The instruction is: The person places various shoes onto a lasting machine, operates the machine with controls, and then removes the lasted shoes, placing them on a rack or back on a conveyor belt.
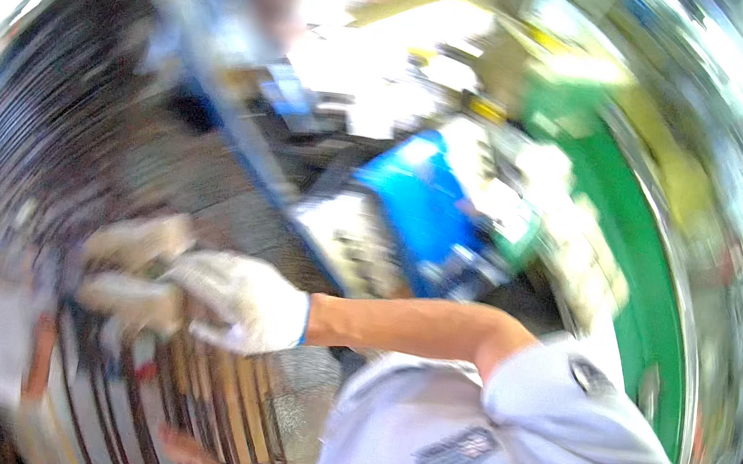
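low: bare left hand beside slatted rack, too blurred to tell grip. right hand, white-gloved, curled around blurred beige bundle, just beyond rack. farther, rightward: green tabletop.

Pale grey tee, dark chest patch, roundish sleeve badge. Right hand gets a white glove, blue trim just behind it.
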The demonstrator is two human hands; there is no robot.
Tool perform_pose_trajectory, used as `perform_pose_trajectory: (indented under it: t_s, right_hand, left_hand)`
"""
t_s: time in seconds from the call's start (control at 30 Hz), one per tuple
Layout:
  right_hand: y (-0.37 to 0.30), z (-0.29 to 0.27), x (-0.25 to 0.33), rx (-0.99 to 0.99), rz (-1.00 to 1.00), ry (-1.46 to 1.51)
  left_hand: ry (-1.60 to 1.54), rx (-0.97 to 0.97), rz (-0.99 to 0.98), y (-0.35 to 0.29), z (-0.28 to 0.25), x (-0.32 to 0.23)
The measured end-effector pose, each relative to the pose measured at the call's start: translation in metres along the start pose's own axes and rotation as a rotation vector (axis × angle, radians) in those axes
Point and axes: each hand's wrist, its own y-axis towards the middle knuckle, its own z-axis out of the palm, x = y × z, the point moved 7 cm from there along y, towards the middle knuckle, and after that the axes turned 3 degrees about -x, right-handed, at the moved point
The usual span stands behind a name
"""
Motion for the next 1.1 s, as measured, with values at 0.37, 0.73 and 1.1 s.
perform_pose_trajectory:
  t_s: [0.37, 0.73, 1.1]
  right_hand:
    - [-0.472, -0.439, -0.013, -0.945, 1.102, -0.509]
    - [-0.881, -0.686, -0.038, -1.169, 2.047, -0.773]
    - [-0.860, -0.723, -0.086, -1.006, 1.651, -0.313]
  left_hand:
    - [-1.345, 0.798, 1.035, -0.375, -0.212, -0.555]
    - [-0.378, 1.362, 1.622, -1.004, -0.027, -0.766]
    - [0.006, 1.299, 1.557, -1.096, 0.051, -0.817]
